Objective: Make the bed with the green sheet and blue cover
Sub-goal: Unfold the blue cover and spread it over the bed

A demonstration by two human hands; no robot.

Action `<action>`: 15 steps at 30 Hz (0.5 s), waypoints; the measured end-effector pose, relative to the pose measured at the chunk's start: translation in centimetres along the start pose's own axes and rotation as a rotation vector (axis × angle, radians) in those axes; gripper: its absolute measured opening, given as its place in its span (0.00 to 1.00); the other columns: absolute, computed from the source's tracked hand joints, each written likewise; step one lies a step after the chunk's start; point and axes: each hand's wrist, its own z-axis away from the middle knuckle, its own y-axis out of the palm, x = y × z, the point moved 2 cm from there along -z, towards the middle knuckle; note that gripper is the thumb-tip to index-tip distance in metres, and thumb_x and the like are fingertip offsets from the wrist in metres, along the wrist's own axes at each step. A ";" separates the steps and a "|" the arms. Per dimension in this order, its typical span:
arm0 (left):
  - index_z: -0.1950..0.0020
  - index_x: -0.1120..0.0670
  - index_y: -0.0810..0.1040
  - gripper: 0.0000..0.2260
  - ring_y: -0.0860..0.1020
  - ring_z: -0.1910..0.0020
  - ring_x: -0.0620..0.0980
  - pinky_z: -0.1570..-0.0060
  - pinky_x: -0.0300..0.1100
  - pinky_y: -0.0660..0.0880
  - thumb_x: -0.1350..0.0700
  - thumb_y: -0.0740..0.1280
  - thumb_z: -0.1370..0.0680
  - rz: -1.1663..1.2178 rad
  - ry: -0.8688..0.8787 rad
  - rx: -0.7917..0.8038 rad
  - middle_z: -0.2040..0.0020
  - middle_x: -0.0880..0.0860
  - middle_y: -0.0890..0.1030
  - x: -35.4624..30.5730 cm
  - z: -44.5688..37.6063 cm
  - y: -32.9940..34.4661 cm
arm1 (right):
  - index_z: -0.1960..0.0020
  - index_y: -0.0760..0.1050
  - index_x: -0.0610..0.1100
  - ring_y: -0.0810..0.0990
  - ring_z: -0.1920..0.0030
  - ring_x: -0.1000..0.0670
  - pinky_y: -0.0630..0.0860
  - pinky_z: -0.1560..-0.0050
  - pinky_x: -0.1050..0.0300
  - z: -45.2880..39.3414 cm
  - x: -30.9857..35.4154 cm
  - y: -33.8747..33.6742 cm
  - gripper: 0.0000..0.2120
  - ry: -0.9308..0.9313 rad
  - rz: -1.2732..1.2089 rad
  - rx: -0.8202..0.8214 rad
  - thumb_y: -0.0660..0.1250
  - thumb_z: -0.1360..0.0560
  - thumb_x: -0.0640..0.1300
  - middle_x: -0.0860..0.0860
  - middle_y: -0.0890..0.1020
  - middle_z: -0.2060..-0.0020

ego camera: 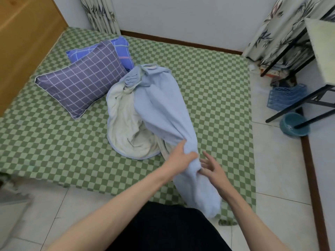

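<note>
Pillows lie at left on the green sheet. Left hand grips the bunched blue cover mid-bed; right hand, fingers spread, touches it. Blue basket and teal bowl sit under the desk, contents unclear.

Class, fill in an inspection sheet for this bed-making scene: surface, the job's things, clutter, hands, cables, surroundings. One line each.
Surface: green sheet lies spread flat over the bed, checkered, few wrinkles.
Job's things: blue cover bunched in a heap mid-bed, its white lining showing, one end pulled toward the person.
Clutter: grey pillow lies on the sheet, overlapping a blue pillow behind it.
Hands: left hand closed on the cover; right hand beside it, fingers spread, touching the cloth.
Cables: nothing seen.
Surroundings: blue basket and teal bowl on the floor under a table; curtains; wooden headboard.
</note>
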 end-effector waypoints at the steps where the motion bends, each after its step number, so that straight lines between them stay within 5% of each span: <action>1: 0.22 0.54 0.63 0.29 0.70 0.27 0.54 0.30 0.45 0.66 0.54 0.66 0.22 -0.194 0.029 -0.005 0.25 0.52 0.70 0.0 0.6 0.8 | 0.30 0.73 0.58 0.81 0.38 0.50 0.79 0.44 0.55 -0.4 1.3 0.0 0.27 -0.032 -0.164 -0.003 0.66 0.25 0.38 0.54 0.82 0.39; 3: 0.33 0.52 0.71 0.17 0.76 0.40 0.55 0.44 0.45 0.72 0.55 0.64 0.22 -0.412 0.195 0.090 0.38 0.52 0.78 0.3 2.0 1.9 | 0.34 0.76 0.50 0.84 0.43 0.47 0.80 0.52 0.55 -1.2 3.7 -1.0 0.23 -0.048 -0.406 -0.109 0.59 0.25 0.34 0.49 0.85 0.43; 4: 0.46 0.49 0.71 0.07 0.76 0.51 0.54 0.53 0.47 0.72 0.57 0.65 0.23 -0.479 0.273 0.171 0.49 0.50 0.77 0.5 2.8 2.3 | 0.33 0.75 0.49 0.84 0.43 0.47 0.80 0.52 0.54 -1.6 4.9 -1.7 0.20 -0.043 -0.448 -0.149 0.61 0.23 0.40 0.49 0.85 0.44; 5: 0.54 0.48 0.66 0.08 0.72 0.57 0.52 0.58 0.49 0.70 0.58 0.65 0.23 -0.560 0.354 0.245 0.56 0.49 0.73 0.6 3.4 2.7 | 0.32 0.73 0.51 0.84 0.44 0.48 0.80 0.52 0.51 -2.0 6.1 -2.3 0.20 -0.042 -0.419 -0.147 0.66 0.23 0.51 0.50 0.85 0.44; 8: 0.55 0.47 0.63 0.13 0.72 0.59 0.54 0.58 0.54 0.73 0.63 0.64 0.25 -0.786 0.467 0.434 0.58 0.50 0.72 0.7 3.5 4.3 | 0.33 0.69 0.64 0.82 0.46 0.55 0.77 0.51 0.54 -2.8 8.7 -1.0 0.38 -0.009 0.134 0.060 0.73 0.39 0.74 0.61 0.81 0.43; 10: 0.52 0.49 0.70 0.11 0.75 0.57 0.55 0.57 0.54 0.75 0.64 0.64 0.26 -0.847 0.465 0.499 0.56 0.52 0.76 0.1 2.8 5.0 | 0.27 0.62 0.61 0.79 0.44 0.52 0.75 0.49 0.53 -3.4 8.6 1.7 0.44 -0.062 0.728 0.176 0.76 0.39 0.67 0.60 0.75 0.42; 12: 0.51 0.54 0.76 0.05 0.77 0.56 0.56 0.55 0.54 0.77 0.62 0.66 0.25 -0.841 0.428 0.575 0.54 0.54 0.80 0.4 2.4 5.0 | 0.28 0.65 0.50 0.79 0.43 0.44 0.77 0.46 0.49 -4.5 7.1 3.9 0.34 -0.077 1.181 0.241 0.72 0.31 0.54 0.49 0.77 0.40; 13: 0.54 0.54 0.76 0.02 0.77 0.56 0.55 0.54 0.54 0.77 0.59 0.67 0.25 -0.793 0.393 0.616 0.55 0.53 0.80 1.1 2.2 4.6 | 0.31 0.69 0.47 0.79 0.44 0.42 0.77 0.46 0.49 -5.0 6.5 4.2 0.26 -0.064 1.259 0.212 0.69 0.28 0.48 0.46 0.79 0.40; 15: 0.51 0.50 0.78 0.07 0.78 0.52 0.49 0.50 0.48 0.76 0.49 0.69 0.26 -0.634 0.231 0.681 0.50 0.47 0.82 3.1 2.1 2.8 | 0.37 0.77 0.45 0.81 0.46 0.44 0.76 0.50 0.54 -5.7 6.1 3.2 0.17 -0.046 1.035 0.123 0.65 0.25 0.42 0.46 0.83 0.44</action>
